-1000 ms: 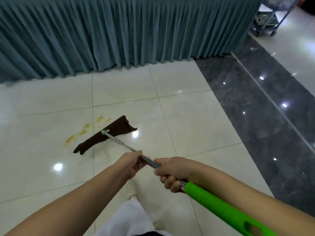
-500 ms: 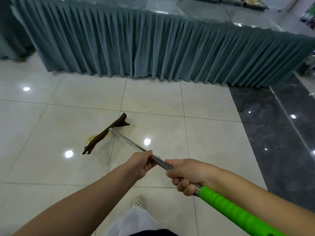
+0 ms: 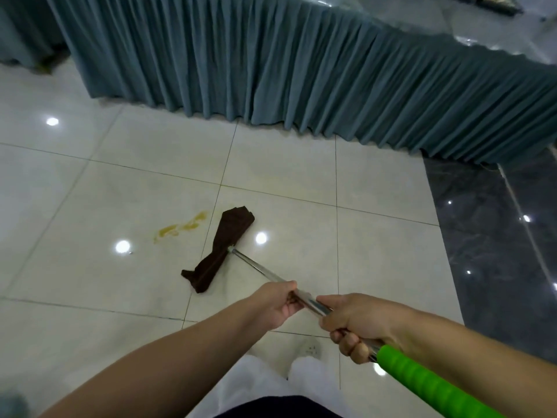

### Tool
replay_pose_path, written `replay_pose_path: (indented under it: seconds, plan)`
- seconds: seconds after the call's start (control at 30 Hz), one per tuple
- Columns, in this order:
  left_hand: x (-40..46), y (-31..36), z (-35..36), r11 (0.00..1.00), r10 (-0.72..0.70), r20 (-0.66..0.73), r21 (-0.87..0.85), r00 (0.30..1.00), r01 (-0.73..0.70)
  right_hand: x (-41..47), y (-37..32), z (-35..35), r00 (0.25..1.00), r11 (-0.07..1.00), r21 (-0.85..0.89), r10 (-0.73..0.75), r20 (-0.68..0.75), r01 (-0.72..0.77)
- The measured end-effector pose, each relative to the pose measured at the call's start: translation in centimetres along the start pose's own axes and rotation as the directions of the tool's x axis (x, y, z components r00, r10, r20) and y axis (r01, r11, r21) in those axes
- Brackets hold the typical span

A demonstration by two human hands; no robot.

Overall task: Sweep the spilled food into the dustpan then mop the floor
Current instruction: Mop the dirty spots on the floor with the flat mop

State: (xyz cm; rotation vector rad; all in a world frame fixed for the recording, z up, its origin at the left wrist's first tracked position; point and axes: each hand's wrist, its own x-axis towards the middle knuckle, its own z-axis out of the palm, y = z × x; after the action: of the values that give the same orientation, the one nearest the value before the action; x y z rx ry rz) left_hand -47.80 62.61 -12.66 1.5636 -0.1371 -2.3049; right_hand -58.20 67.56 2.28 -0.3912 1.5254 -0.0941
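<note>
A mop with a dark brown cloth head (image 3: 221,248) lies flat on the pale tiled floor (image 3: 90,267). Its silver pole (image 3: 259,268) runs back to a green grip (image 3: 422,384) at the lower right. My left hand (image 3: 275,301) is closed around the pole. Just behind it my right hand (image 3: 355,321) grips the pole where the silver meets the green. A yellow smear (image 3: 180,227) stains the tile just left of the mop head, apart from it. No dustpan is in view.
A long table with a pleated teal skirt (image 3: 301,70) runs across the back. Dark grey polished floor (image 3: 497,251) lies on the right. My white trouser legs and a white shoe (image 3: 310,348) are at the bottom.
The mop head has been pulled back and to the right off the yellow smear, which now shows on the tile. The head now lies flatter and wider. Both hands keep their grip.
</note>
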Motion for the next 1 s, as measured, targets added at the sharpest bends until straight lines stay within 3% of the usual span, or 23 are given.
replay_pose_path:
  seconds: [0.5, 0.8, 1.0]
  plan:
    - [7.1, 8.9, 4.0, 0.978, 0.032, -0.110, -0.203, 0.993, -0.054, 6.7, -11.3, -7.8, 0.992, 0.992, -0.097, 0.089, 0.090, -0.080]
    - [12.8, 15.6, 6.7, 0.954, 0.128, -0.383, -0.204, 0.915, -0.220, 12.8, -17.9, -10.6, 0.992, 0.990, -0.133, 0.051, 0.116, -0.035]
    - [16.1, 18.8, 7.4, 0.953, 0.160, -0.470, -0.155, 0.868, -0.260, 16.8, -20.9, -12.9, 0.967, 0.993, -0.099, 0.081, 0.242, -0.058]
